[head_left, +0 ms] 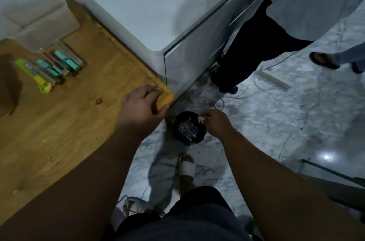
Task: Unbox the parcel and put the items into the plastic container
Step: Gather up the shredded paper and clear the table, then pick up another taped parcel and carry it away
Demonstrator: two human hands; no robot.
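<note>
Wood-grained surface [79, 122] fills the left of the head view. On it a row of green, teal and red items [51, 67] in clear cases lies just in front of a frosted plastic container [41, 23], not visibly inside it. No parcel shows clearly, so the unboxing looks finished and tidying is in hand: the right hand [215, 124] pinches a pale scrap [201, 119] over a black bin [188, 128] of shredded paper on the floor. The left hand [142, 106] rests relaxed on the corner of the surface, holding nothing. Loading the container seems yet to be done.
</note>
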